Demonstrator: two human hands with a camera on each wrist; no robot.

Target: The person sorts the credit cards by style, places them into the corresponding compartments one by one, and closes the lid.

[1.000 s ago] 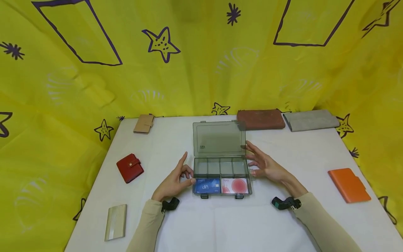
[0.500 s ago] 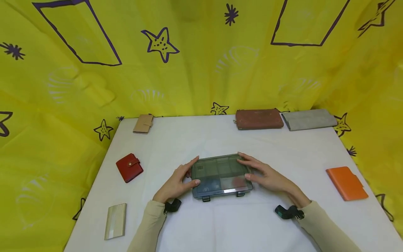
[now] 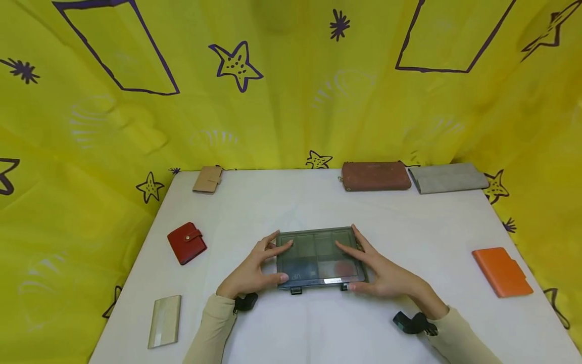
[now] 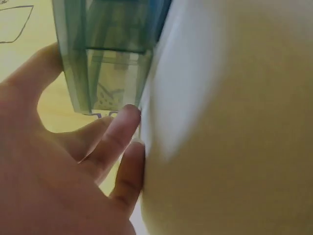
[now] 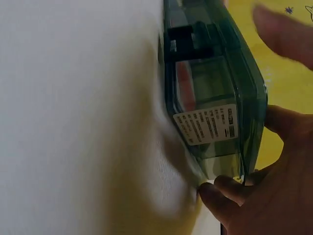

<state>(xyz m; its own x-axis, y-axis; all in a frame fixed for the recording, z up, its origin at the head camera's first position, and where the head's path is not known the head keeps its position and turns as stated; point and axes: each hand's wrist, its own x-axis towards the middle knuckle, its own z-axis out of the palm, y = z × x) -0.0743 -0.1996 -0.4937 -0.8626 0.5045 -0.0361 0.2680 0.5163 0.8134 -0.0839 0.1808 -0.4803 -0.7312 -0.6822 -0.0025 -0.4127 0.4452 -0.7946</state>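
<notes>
A translucent grey-green divided plastic storage box lies on the white table with its lid down. A blue card and a pink-and-white card show dimly through the lid in its front compartments. My left hand holds the box's left end, index finger on the lid and thumb at the front corner. My right hand has its index finger on the lid, its thumb by the right front latch and its other fingers around the right end. A printed label shows on the box's side in the right wrist view.
To the left lie a tan card holder, a red snap wallet and a beige wallet. At the back right are a brown zip wallet and a grey wallet. An orange holder lies right. Yellow cloth hangs behind.
The lid stood open a second ago and has come down over the compartments. Both index fingers now lie on the lid, and my right thumb has moved to the front edge beside the latch.
</notes>
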